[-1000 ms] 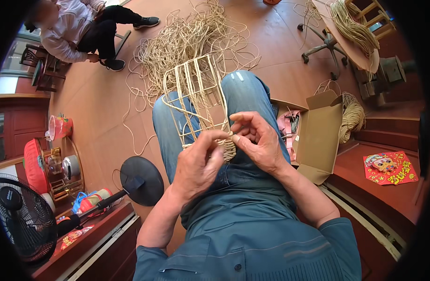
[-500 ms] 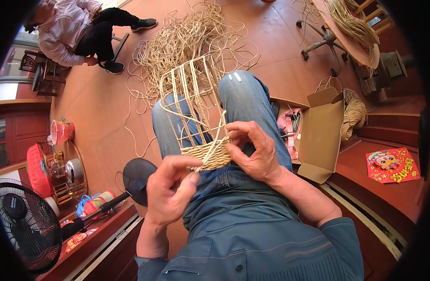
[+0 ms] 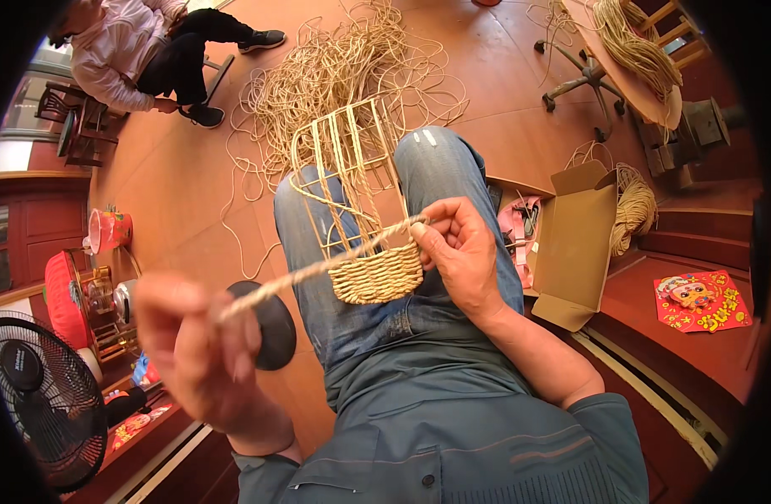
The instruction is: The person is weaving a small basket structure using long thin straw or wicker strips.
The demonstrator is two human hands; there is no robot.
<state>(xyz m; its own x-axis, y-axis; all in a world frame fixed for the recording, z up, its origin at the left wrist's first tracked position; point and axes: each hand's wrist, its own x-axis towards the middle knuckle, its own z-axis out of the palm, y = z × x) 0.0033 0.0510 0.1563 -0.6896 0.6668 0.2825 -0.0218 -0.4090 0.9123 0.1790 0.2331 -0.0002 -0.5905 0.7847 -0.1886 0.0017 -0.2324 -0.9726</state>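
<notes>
Between my thighs rests a half-woven basket, tightly woven at its near end, with bare frame rods and long strands toward the far end. A twisted straw cord runs taut across it, from its right edge out to the left. My left hand, blurred by motion, is closed on the cord's outer end. At the basket's right edge, my right hand pinches the cord between thumb and forefinger. Its other fingers curl against the frame, partly hidden.
A big tangle of straw cord lies on the floor ahead. To the right stand an open cardboard box and a coil of cord. On the left are a black fan and, farther off, a seated person.
My left hand has swung left and toward me, drawing the cord out from the weave into a straight line. My right hand stays by the basket's right edge.
</notes>
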